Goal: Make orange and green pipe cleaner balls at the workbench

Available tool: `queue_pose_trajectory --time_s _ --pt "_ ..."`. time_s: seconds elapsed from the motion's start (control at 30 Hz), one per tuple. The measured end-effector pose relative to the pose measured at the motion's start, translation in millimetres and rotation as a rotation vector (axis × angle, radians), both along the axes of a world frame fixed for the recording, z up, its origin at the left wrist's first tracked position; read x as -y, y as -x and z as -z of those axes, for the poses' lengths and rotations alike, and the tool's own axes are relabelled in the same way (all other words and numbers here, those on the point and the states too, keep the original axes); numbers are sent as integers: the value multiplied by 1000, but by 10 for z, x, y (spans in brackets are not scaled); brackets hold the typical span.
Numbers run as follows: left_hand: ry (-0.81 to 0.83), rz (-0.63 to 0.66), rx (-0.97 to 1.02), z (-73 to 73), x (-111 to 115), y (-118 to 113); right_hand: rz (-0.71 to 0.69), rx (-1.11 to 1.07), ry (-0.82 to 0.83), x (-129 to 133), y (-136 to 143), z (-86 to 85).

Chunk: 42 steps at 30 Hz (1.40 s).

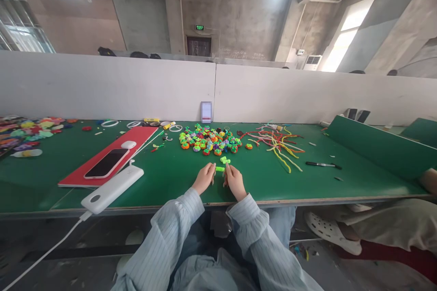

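Between my two hands, low over the front of the table, a short lime-green piece of pipe cleaner [220, 169] is stretched level. My left hand [205, 177] pinches its left end, and my right hand [235, 180] pinches the right end. Just beyond my fingertips lie a few more lime-green pieces [225, 160]. Behind those spreads a heap of small fuzzy pom-pom-like pieces [210, 140] in green, orange, red and purple. Loose pipe cleaners [278, 143] in red, yellow and white are tangled to the right of the heap.
On the left, a red board [82, 163] carries a phone [107, 163], beside a white power bank [112, 189] with a cable. Another phone [206, 112] leans on the white partition [153, 86]. A black pen [322, 164] lies at right, near a green divider [378, 145]. Another person's leg [392, 223] shows beyond.
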<state>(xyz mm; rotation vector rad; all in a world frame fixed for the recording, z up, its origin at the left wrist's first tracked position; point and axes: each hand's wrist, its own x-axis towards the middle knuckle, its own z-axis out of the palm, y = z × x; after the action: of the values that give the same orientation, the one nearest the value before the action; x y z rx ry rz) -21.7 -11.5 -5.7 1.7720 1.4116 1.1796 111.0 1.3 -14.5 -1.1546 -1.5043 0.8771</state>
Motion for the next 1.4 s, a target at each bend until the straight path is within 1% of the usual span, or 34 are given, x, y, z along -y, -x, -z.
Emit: queue_pose_trajectory --time_s 0.2,0.33,0.57,0.73,0.83,1.1,1.17,1.23,1.3,1.4 --pt "-75 -15 -165 20 -12 -46 16 65 -60 -8 15 15" --pt "-93 -19 -249 28 -7 -71 10 118 -85 -5 39 10" --pt "-94 -38 -284 5 -8 -86 52 196 -80 54 117 1" --pt "-80 -42 -226 -10 -11 -83 89 207 -67 63 175 6" --pt "-70 -34 -162 -24 -13 -86 71 182 -62 40 160 10" --pt "33 -5 115 -36 -32 -9 56 27 -4 23 87 -8" --pt "47 -2 170 -30 -38 4 8 -38 31 37 85 -27" --pt "57 2 210 -33 -39 6 -76 -106 54 54 88 -45" --pt "67 3 239 -47 -34 2 -160 -141 49 72 92 -57" --pt "88 7 264 -79 -25 0 -223 -165 20 99 94 -67"
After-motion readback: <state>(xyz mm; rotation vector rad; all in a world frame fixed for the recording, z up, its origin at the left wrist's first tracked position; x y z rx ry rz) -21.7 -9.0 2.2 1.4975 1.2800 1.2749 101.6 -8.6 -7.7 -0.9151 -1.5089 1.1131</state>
